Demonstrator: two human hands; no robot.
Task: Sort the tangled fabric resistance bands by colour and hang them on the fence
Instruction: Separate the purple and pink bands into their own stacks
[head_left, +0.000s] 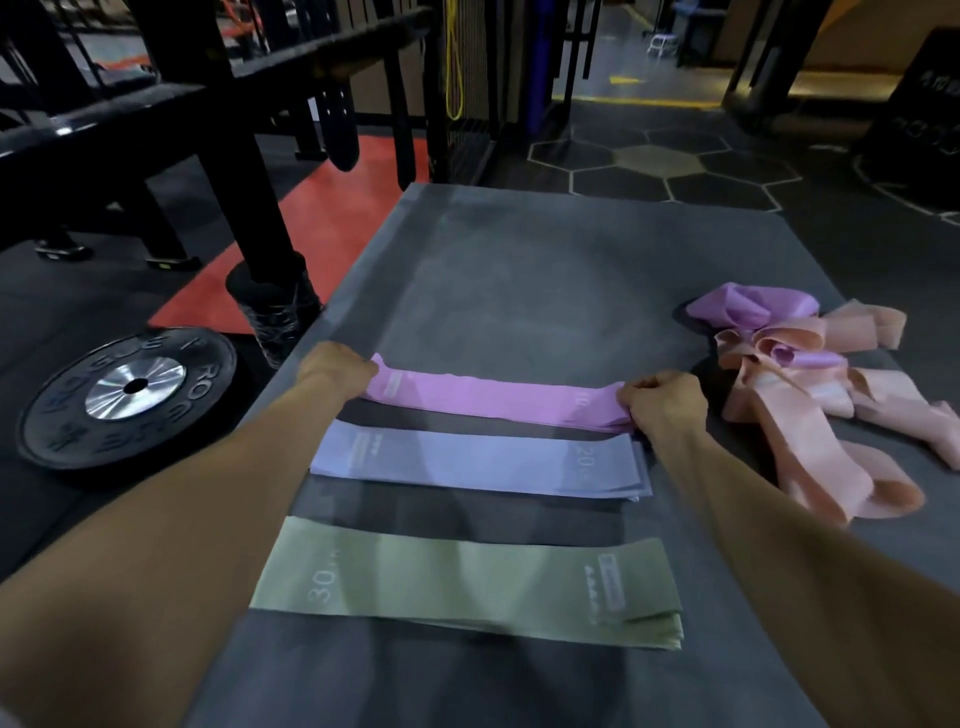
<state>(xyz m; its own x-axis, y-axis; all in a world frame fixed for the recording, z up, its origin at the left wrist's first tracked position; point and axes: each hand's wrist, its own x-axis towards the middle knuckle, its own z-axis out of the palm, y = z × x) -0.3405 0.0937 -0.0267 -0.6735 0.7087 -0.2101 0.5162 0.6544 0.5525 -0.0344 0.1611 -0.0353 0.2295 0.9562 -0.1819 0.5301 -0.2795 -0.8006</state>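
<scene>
Sorting well along, hanging not begun. On the grey worktop (519, 270), three flat stacks in a row, each apart from the next: green bands (467, 587) nearest, marked 30; lavender-blue bands (478, 460) in the middle, marked 20; pink-purple bands (493, 397) farthest. Left hand (337, 366) gripping the left end of the pink-purple stack, fingers curled over the fabric; right hand (660, 402) pinching the right end, fingers bunched round the edge. Stack held taut between the two, apparently being straightened or laid down. To the right, well apart from the row, a tangled heap (810, 400) left unsorted: mostly peach bands, with at least one purple band knotted in at the top. Still to do, judging from this: pulling the purple out of the heap, flattening the peach bands into a stack of their own, then carrying all colours to the fence. Dark mesh fence (467, 104) standing beyond the far edge of the worktop, no fabric bands visible on it. Weight plate (130, 395) on the floor at left.
</scene>
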